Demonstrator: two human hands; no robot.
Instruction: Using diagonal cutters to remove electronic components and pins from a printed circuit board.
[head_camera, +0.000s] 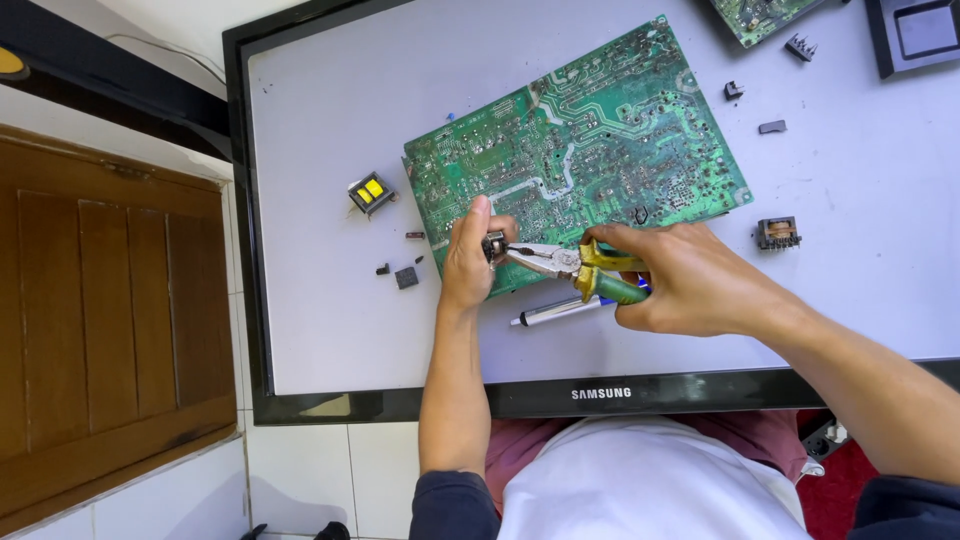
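A green circuit board (575, 150) lies solder side up on a flat monitor screen (330, 320) that serves as a work surface. My left hand (468, 262) pinches a small dark component (493, 245) at the board's near edge. My right hand (680, 280) grips needle-nose pliers (565, 266) with yellow-green handles; the plier tips touch that component. A white and blue pen-shaped tool (555, 311) lies on the screen just under the pliers.
Loose parts lie on the screen: a yellow-topped transformer (370, 192), small black pieces (405, 276) at left, another transformer (778, 233) and dark bits (771, 127) at right. A second green board (760, 15) and a black frame (915, 35) sit at the far right. A wooden door (110, 320) lies left.
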